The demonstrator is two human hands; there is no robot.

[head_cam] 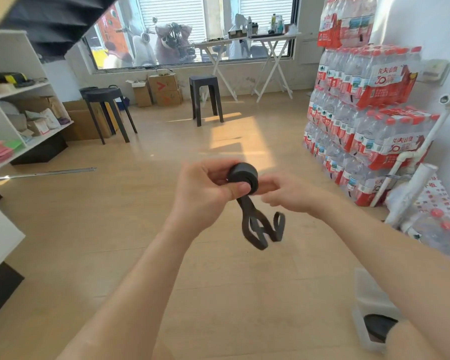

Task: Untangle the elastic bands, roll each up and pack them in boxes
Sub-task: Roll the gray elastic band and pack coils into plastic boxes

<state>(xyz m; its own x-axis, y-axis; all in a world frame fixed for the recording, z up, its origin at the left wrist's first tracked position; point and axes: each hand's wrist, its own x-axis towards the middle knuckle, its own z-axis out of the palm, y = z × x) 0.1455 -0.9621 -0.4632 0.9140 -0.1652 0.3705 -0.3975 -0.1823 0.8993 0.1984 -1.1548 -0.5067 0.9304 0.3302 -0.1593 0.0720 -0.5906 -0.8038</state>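
A black elastic band [243, 178] is wound into a tight roll held in mid-air in front of me, and its loose tail [260, 228] hangs below in loops. My left hand [205, 188] grips the roll, thumb pressed on its face. My right hand [289, 193] is closed against the roll's right side, fingers blurred. A clear plastic box [369, 294] lies on the floor at lower right with a dark rolled band [378, 326] inside, partly hidden by my right forearm.
Wooden floor all around. Stacked packs of bottled water [361, 113] stand at right beside white pipes [413, 162]. Black stools [205, 97] and cardboard boxes [164, 89] stand ahead under the window. A white shelf unit [16, 100] is at left, with a metal strip [44, 173] on the floor.
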